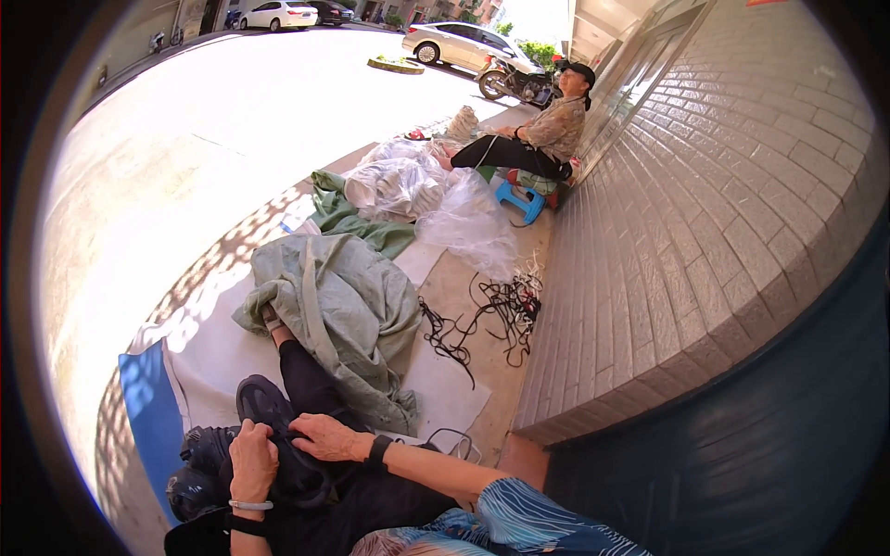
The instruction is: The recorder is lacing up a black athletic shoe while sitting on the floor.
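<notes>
A black shoe [264, 400] rests on my lap, its toe pointing away from me. At its near left side my left hand [253, 461] is closed, with the fingers curled against the shoe. My right hand [326, 436] comes across from the right, fingertips pinched together over the upper. Whatever thin piece is between those fingertips is too dark and small to make out. More black shoes [206, 449] lie close by my left wrist.
A grey-green cloth [338, 320] covers part of the white sheet ahead. Tangled black laces [505, 310] lie beside the brick wall [686, 241]. Farther off are clear plastic bags [399, 181], a blue stool [521, 202] and a seated person [556, 134]. A motorcycle [514, 83] stands behind.
</notes>
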Motion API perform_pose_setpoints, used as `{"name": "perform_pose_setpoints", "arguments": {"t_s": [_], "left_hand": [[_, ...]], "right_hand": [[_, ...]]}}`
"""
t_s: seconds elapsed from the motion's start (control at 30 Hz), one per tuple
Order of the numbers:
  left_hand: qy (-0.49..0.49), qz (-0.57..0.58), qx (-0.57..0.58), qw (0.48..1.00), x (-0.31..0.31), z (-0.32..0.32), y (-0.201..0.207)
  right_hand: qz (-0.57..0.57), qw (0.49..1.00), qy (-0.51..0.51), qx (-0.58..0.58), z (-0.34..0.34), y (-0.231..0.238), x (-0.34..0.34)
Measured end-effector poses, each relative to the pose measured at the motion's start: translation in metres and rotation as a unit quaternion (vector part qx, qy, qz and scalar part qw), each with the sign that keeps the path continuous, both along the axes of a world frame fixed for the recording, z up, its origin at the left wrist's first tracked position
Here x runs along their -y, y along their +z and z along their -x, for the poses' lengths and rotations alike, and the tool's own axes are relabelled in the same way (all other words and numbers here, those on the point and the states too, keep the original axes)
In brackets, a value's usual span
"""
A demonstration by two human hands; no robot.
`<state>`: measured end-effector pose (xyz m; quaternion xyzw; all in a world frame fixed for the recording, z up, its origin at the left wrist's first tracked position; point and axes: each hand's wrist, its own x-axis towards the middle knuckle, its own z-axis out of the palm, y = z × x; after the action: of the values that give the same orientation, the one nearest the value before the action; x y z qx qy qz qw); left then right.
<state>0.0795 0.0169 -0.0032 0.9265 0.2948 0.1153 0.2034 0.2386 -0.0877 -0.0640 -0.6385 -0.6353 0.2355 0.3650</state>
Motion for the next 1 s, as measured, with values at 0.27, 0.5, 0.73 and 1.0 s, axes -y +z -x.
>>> {"name": "perform_pose_setpoints", "arguments": {"t_s": [0.27, 0.5, 0.73, 1.0], "left_hand": [[-0.097, -0.067, 0.019, 0.993, -0.009, 0.007, -0.001], [-0.128, -0.109, -0.015, 0.986, -0.007, 0.010, 0.006], [-0.111, -0.120, 0.045, 0.985, -0.013, 0.024, -0.012], [-0.034, -0.127, 0.044, 0.990, -0.011, 0.030, -0.026]], "right_hand": [[-0.013, 1.000, -0.004, -0.002, 0.000, 0.001, 0.002], [-0.008, 1.000, -0.002, -0.004, -0.001, 0.000, 0.001], [-0.010, 1.000, -0.004, -0.001, -0.001, -0.002, 0.000], [-0.002, 1.000, -0.004, -0.002, 0.001, -0.002, 0.000]]}}
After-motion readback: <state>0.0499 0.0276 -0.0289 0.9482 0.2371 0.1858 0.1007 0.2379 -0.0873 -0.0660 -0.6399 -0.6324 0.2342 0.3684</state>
